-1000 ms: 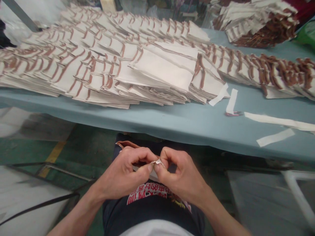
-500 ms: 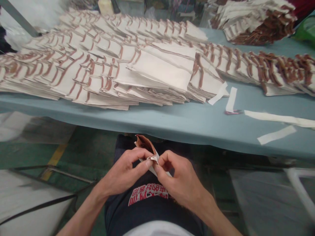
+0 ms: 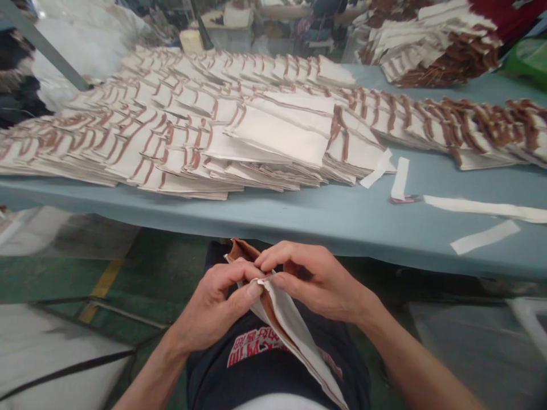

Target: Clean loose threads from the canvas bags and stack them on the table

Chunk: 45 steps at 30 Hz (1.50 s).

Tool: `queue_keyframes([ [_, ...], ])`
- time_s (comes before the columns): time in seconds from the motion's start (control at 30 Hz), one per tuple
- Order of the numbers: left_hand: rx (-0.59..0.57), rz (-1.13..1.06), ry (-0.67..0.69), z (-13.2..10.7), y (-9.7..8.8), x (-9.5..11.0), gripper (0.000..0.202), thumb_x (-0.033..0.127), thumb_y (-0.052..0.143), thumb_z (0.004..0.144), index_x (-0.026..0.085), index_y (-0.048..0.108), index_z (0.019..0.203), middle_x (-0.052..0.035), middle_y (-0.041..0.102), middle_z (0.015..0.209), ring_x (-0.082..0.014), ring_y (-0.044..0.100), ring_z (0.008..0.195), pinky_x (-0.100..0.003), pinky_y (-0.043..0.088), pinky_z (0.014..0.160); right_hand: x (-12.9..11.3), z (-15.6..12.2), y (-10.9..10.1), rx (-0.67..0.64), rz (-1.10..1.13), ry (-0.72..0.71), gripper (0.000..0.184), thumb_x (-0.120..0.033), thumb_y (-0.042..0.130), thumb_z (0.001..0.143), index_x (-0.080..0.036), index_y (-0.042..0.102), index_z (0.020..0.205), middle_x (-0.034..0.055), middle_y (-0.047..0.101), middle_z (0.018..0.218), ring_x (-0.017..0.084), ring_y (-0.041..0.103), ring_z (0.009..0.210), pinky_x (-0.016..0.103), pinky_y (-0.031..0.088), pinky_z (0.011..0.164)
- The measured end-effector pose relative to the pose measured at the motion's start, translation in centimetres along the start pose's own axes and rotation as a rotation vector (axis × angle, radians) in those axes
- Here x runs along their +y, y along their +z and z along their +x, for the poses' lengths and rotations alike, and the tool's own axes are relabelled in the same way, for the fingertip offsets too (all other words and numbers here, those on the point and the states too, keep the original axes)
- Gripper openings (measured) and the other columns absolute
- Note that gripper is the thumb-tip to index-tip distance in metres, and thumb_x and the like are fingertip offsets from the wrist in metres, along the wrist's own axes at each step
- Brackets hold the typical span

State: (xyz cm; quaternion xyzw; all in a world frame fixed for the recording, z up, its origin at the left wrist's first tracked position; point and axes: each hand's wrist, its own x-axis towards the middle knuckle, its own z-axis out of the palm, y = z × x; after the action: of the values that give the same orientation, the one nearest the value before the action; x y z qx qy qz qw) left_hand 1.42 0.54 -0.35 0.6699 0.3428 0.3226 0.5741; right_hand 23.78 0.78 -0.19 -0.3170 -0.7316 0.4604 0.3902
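Observation:
A folded piece of off-white cloth with a brown inner side (image 3: 294,327) lies over my lap, slanting from the table edge toward my lower right. My left hand (image 3: 220,304) is closed, its thumb and forefinger pinching the cloth at a fold near its middle. From the other side my right hand (image 3: 318,279) grips the same fold, its thumb below and its fingers over the top. The two hands' fingertips nearly meet there. What lies under the fingertips is hidden. The dark apron (image 3: 205,370) with red and white lettering shows behind the cloth.
Overlapping rows of white, brown-edged cloth pieces (image 3: 277,134) cover much of the blue table (image 3: 299,219). White strips (image 3: 485,236) and small snips (image 3: 405,199) lie to the right. A tall cloth pile (image 3: 431,51) and a green basket (image 3: 527,60) stand at the back right.
The cloth's near part has swung out to the lower right, showing a long brown-lined opening. My right hand has moved up and its fingers now reach over the fold. My left hand stays pinched.

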Motion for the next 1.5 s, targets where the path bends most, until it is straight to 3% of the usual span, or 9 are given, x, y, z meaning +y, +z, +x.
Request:
queue_keyframes([
  [0.23, -0.028, 0.009, -0.030, -0.4, -0.1, 0.2, 0.024, 0.027, 0.060, 0.099, 0.016, 0.074, 0.083, 0.0003, 0.069, 0.074, -0.0113, 0.059, 0.067, -0.019, 0.045, 0.067, -0.8, 0.9, -1.1, -0.124, -0.167, -0.049, 0.011, -0.017, 0.059, 0.099, -0.016, 0.067, 0.091, 0.0017, 0.068, 0.084, 0.010, 0.056, 0.067, 0.022, 0.041, 0.063],
  [0.43, -0.008, -0.084, -0.057, -0.1, 0.1, 0.1, 0.029, 0.035, 0.063, 0.098, 0.014, 0.079, 0.086, -0.0031, 0.073, 0.072, -0.0131, 0.061, 0.064, -0.020, 0.046, 0.063, -1.9, 1.4, -0.7, -0.105, -0.120, 0.122, 0.013, -0.010, 0.055, 0.086, -0.018, 0.056, 0.076, -0.0070, 0.050, 0.064, 0.007, 0.040, 0.054, 0.020, 0.031, 0.053],
  [0.73, 0.091, -0.081, -0.186, 0.9, -0.2, 0.2, 0.030, 0.036, 0.070, 0.085, 0.012, 0.070, 0.068, -0.0004, 0.060, 0.058, -0.0112, 0.047, 0.054, -0.019, 0.038, 0.050, -2.5, 2.7, -0.6, -0.141, -0.164, 0.200, 0.015, -0.018, 0.052, 0.090, -0.020, 0.055, 0.076, -0.0065, 0.050, 0.062, 0.009, 0.040, 0.054, 0.022, 0.029, 0.052],
  [1.0, -0.176, 0.077, -0.214, 2.6, -2.3, 1.3, 0.039, 0.039, 0.058, 0.091, 0.016, 0.052, 0.060, 0.0047, 0.037, 0.058, -0.0089, 0.030, 0.055, -0.019, 0.026, 0.047, -2.0, 3.7, -1.1, -0.205, -0.408, 0.081, 0.020, -0.014, 0.052, 0.094, -0.020, 0.057, 0.076, -0.0042, 0.056, 0.066, 0.011, 0.044, 0.057, 0.025, 0.030, 0.057],
  [1.13, -0.244, 0.014, -0.265, 3.0, -2.6, 0.7, 0.038, 0.042, 0.055, 0.094, 0.015, 0.056, 0.067, 0.0037, 0.042, 0.062, -0.0099, 0.033, 0.057, -0.019, 0.029, 0.049, -1.3, 4.0, -1.2, -0.228, -0.472, 0.033, 0.015, -0.015, 0.054, 0.099, -0.019, 0.062, 0.087, 0.0002, 0.065, 0.078, 0.014, 0.054, 0.067, 0.026, 0.036, 0.064],
  [1.2, -0.200, 0.011, -0.252, 2.9, -2.4, 0.4, 0.039, 0.042, 0.054, 0.094, 0.015, 0.057, 0.066, 0.0027, 0.046, 0.063, -0.0103, 0.036, 0.057, -0.020, 0.032, 0.050, -1.1, 3.9, -1.0, -0.198, -0.464, 0.033, 0.015, -0.016, 0.053, 0.100, -0.019, 0.063, 0.090, 0.0017, 0.068, 0.084, 0.015, 0.058, 0.073, 0.026, 0.038, 0.068],
  [1.3, -0.032, 0.071, -0.151, 2.6, -1.9, 0.3, 0.036, 0.035, 0.054, 0.093, 0.015, 0.059, 0.064, 0.0016, 0.052, 0.061, -0.0113, 0.044, 0.056, -0.020, 0.036, 0.052, -1.2, 3.2, -0.3, -0.019, -0.383, 0.087, 0.011, -0.021, 0.055, 0.101, -0.019, 0.063, 0.093, 0.0021, 0.070, 0.090, 0.015, 0.061, 0.077, 0.026, 0.041, 0.071],
  [1.37, 0.058, 0.108, -0.085, 2.4, -1.5, 0.4, 0.032, 0.029, 0.052, 0.093, 0.015, 0.062, 0.065, 0.0011, 0.056, 0.060, -0.0121, 0.050, 0.056, -0.021, 0.039, 0.054, -1.4, 2.3, 0.7, 0.094, -0.362, 0.185, 0.008, -0.027, 0.063, 0.097, -0.020, 0.064, 0.093, 0.0016, 0.071, 0.089, 0.016, 0.063, 0.077, 0.027, 0.042, 0.070],
  [1.5, 0.150, 0.196, -0.041, 2.3, -0.7, 0.3, 0.029, 0.020, 0.049, 0.089, 0.016, 0.063, 0.064, 0.0005, 0.063, 0.063, -0.0122, 0.055, 0.056, -0.021, 0.041, 0.056, -1.4, 0.5, 3.3, 0.131, -0.387, 0.398, 0.017, -0.036, 0.069, 0.092, -0.020, 0.066, 0.093, 0.0026, 0.074, 0.089, 0.019, 0.066, 0.077, 0.029, 0.041, 0.068],
])
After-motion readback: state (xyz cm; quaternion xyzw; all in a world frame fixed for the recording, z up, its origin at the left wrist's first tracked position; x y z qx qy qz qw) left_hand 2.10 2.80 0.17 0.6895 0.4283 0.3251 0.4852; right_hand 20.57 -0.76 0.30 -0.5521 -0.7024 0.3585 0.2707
